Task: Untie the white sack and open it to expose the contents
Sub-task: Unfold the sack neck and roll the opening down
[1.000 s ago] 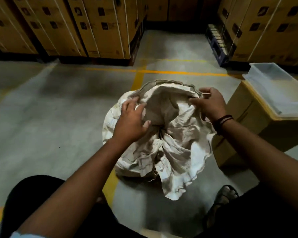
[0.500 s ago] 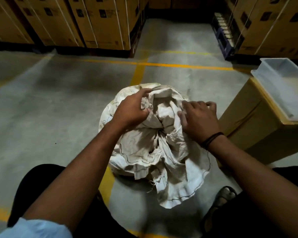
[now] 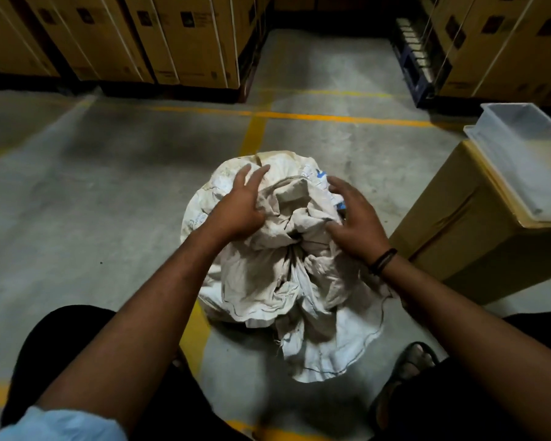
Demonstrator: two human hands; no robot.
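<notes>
A crumpled white sack (image 3: 268,281) stands on the concrete floor between my knees, its loose mouth bunched into folds on top. My left hand (image 3: 240,202) lies on the sack's left upper side with fingers spread and straight. My right hand (image 3: 353,218) rests on the right upper side, fingers extended over the cloth. Neither hand grips a fold. A bit of blue shows at the sack's right edge under my right fingers. The contents are hidden by the cloth.
A cardboard box (image 3: 477,237) stands close to the right of the sack, with a clear plastic tray (image 3: 522,154) on top. Stacked cartons (image 3: 185,43) line the back, and more cartons (image 3: 506,49) stand at the back right. My sandalled foot (image 3: 407,364) is near the sack.
The raised sack mouth has dropped into a bunched heap. Both hands have let go of the cloth they were pinching and now lie flat on the sack.
</notes>
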